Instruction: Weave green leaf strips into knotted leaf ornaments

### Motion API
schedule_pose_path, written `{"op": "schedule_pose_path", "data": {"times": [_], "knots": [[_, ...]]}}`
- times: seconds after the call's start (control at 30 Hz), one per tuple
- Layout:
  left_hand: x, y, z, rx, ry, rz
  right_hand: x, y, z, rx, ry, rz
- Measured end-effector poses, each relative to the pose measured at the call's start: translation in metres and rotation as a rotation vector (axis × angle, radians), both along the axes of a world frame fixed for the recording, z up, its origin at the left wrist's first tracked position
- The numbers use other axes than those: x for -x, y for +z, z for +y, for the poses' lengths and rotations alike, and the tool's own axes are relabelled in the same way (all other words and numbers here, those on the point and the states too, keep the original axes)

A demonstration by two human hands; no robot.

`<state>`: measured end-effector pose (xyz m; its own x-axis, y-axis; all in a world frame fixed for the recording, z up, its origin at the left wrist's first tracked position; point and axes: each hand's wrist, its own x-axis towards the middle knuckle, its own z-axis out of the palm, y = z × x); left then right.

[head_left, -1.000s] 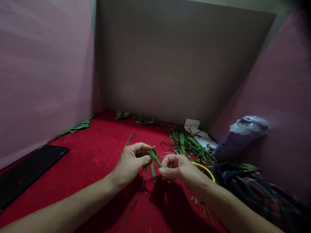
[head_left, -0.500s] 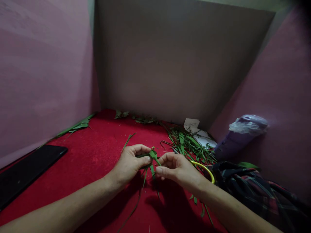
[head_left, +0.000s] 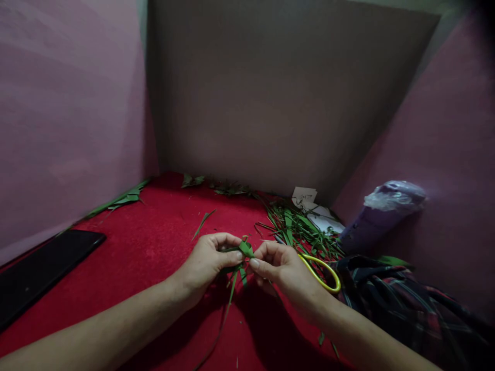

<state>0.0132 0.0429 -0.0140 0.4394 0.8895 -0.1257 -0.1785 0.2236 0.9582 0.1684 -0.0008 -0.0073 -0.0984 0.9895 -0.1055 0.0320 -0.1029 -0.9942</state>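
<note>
Along the left-hand pink wall [head_left: 69, 113] I see a flat black slab [head_left: 46, 273]. Across from it, a tilted purple object [head_left: 363, 229], topped with clear plastic [head_left: 394, 197], stands near white papers [head_left: 327, 221] and rumpled plaid cloth [head_left: 410, 304].

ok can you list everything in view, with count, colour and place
Folded leaf: 1, green, between the hands
Trailing strips: several, green, below folded leaf
Loose strip: 1, green, beyond left hand
Leaf heap: uncountable, green, beyond right hand
Leaf scraps: several, green, along back wall
Side leaves: several, green, along left wall
Papers: at least 2, white, behind leaf heap
Purple object: 1, clear plastic on top, far right
Loop: 1, yellow, beside right hand
Plaid cloth: 1, dark with red, right
Flat object: 1, black, left
Surface: 1, red, underneath
Left hand: 1, bare, centre
Right hand: 1, bare, right of centre
</note>
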Motion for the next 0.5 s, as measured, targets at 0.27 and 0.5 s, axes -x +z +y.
{"op": "schedule_pose_path", "data": {"times": [0.27,0.5], "knots": [[-0.0006,-0.0021,-0.0002,0.030,-0.027,-0.015,0.0041,-0.0004,-0.0023,-0.037,-0.054,-0.005],[0.0005,-0.0046,0.0017,0.060,-0.062,0.040,0.0029,-0.0027,-0.0015,-0.035,-0.048,-0.041]]}}
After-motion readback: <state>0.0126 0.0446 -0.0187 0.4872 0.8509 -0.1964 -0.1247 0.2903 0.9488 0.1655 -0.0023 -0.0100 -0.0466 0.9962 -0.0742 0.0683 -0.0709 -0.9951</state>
